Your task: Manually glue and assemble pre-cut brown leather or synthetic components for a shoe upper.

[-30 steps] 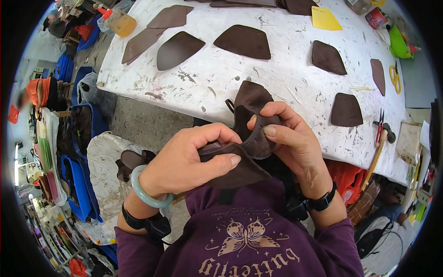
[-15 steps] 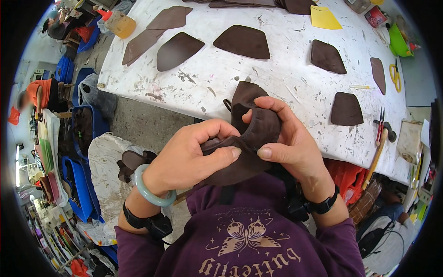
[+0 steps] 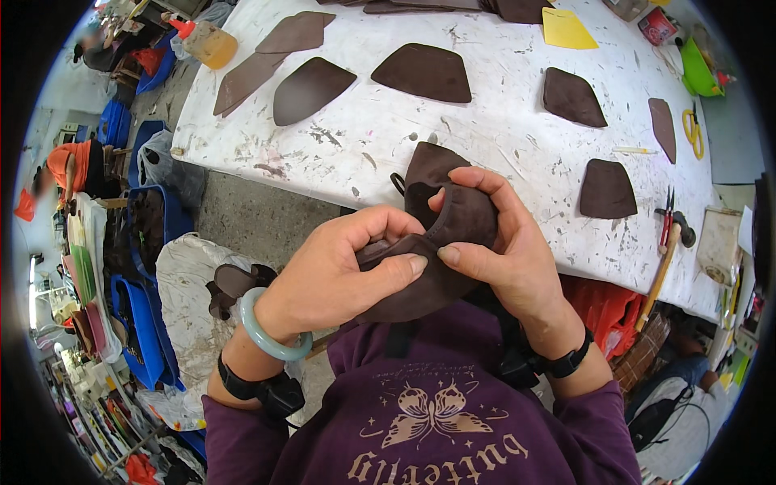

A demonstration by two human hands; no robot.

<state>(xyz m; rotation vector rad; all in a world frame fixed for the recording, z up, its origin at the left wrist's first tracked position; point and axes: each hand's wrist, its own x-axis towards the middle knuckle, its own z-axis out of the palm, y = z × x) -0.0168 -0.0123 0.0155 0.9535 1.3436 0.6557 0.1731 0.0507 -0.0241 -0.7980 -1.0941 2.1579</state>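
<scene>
Close to the table's front edge, both hands hold a dark brown stitched leather piece [image 3: 422, 301], curved like a shoe upper, with a seam along its bent edge. My left hand [image 3: 335, 271] pinches it between thumb and fingers; some fingertips are hidden in the fold. My right hand [image 3: 517, 259] wraps round the other side, its thumb pressing near the seam and its fingers over the rounded part. A flap of the piece sticks up beyond the hands, with a small dark loop at its left. Flat cut brown pieces [image 3: 423, 73] lie spread on the white table [image 3: 485, 149].
Scissors with yellow handles [image 3: 693, 133], red-handled pincers [image 3: 666, 217] and a wooden-handled hammer [image 3: 660, 275] lie at the table's right. At the far left stands a bottle with a red tip [image 3: 208, 44]. Blue bins [image 3: 137, 327] line the floor on the left.
My right thumb has slid left along the leather, closer to my left thumb. The leather piece has shifted slightly in the hands.
</scene>
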